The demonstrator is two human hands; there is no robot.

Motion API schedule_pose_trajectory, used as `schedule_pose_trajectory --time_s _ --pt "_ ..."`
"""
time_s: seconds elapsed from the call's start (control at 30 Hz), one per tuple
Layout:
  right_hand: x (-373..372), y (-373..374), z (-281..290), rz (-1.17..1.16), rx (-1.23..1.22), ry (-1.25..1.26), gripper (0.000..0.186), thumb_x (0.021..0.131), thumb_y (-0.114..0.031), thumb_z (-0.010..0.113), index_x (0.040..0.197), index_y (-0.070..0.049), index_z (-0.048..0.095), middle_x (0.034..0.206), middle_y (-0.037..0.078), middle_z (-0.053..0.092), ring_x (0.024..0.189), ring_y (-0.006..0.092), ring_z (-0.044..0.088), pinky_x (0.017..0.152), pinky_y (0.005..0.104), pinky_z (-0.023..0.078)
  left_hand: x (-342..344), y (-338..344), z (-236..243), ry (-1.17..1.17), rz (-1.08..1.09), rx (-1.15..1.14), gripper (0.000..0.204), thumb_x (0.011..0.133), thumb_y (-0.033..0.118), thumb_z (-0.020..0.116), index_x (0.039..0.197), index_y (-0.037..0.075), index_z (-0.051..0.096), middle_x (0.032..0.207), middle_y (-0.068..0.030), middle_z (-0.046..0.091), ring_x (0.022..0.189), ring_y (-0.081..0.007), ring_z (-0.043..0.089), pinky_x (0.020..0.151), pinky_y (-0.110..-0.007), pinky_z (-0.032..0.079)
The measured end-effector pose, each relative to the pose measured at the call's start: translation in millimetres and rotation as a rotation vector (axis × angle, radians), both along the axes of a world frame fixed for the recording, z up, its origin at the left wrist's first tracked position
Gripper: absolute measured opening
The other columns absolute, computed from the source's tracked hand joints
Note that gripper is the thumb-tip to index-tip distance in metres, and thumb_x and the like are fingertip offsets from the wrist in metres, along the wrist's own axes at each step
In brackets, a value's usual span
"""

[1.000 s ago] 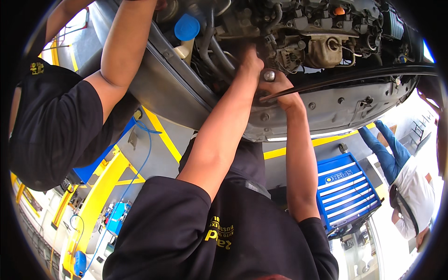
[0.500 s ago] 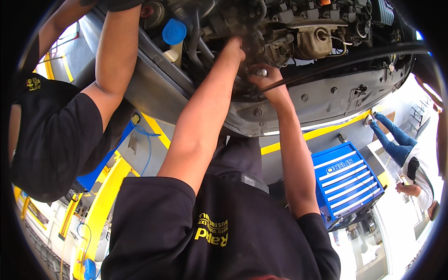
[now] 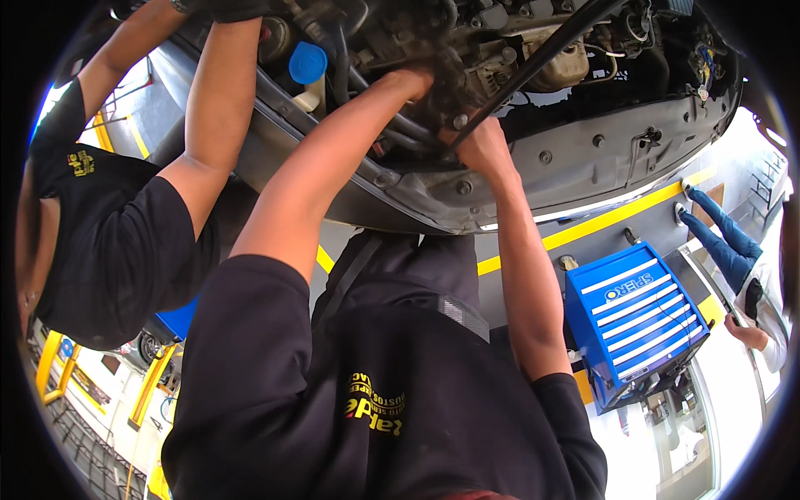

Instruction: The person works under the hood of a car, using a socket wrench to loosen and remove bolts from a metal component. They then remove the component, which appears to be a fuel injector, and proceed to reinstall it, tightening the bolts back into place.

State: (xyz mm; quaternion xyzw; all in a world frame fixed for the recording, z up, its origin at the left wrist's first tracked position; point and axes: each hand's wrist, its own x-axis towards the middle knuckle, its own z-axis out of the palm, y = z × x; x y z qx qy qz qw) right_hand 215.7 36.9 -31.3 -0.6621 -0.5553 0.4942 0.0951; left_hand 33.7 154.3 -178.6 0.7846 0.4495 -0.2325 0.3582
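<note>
I look up at the underside of a raised car (image 3: 583, 158). My left hand (image 3: 412, 83) reaches among the hoses and engine parts (image 3: 467, 50); its fingers are hidden there. Just to its right, my right hand (image 3: 482, 146) is closed around the lower end of a long black bar (image 3: 542, 58), which slants up to the right across the engine. A bolt head (image 3: 461, 121) shows between my two hands.
A co-worker in a black shirt (image 3: 117, 250) stands at the left, one arm (image 3: 217, 108) raised to the car near a blue cap (image 3: 308, 62). A blue drawer tool cabinet (image 3: 633, 321) stands at the right. Another person in jeans (image 3: 721, 237) is at the far right.
The black bar has swung from lying along the car's lower panel to slanting steeply up-right. Both my hands stay at the same spot under the engine; the view has moved closer.
</note>
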Motion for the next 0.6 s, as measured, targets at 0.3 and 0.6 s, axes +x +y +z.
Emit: schedule_pose_trajectory --time_s 0.3,0.6 --pt "10.0 -6.4 3.0 0.009 -0.010 0.038 0.046 0.083 -0.028 0.077 0.119 0.000 0.075 0.103 0.029 0.075 0.104 0.0424 0.073 0.090 0.0425 0.056 27.3 -8.8 -7.1 -0.110 0.292 0.296 0.039 0.101 0.018 0.048 0.126 -0.002 0.070 0.137 -0.0262 0.066 0.124 -0.0380 0.065 0.107 -0.049 0.050" --pt "-3.1 -1.2 -5.7 -0.058 0.125 -0.032 0.047 0.081 -0.032 0.078 0.118 -0.002 0.075 0.106 0.025 0.076 0.106 0.0416 0.073 0.089 0.0441 0.056 31.3 13.6 -27.4 0.196 -0.146 0.050 0.032 0.095 0.007 0.060 0.123 0.002 0.074 0.134 -0.0208 0.070 0.126 -0.0360 0.066 0.104 -0.046 0.053"
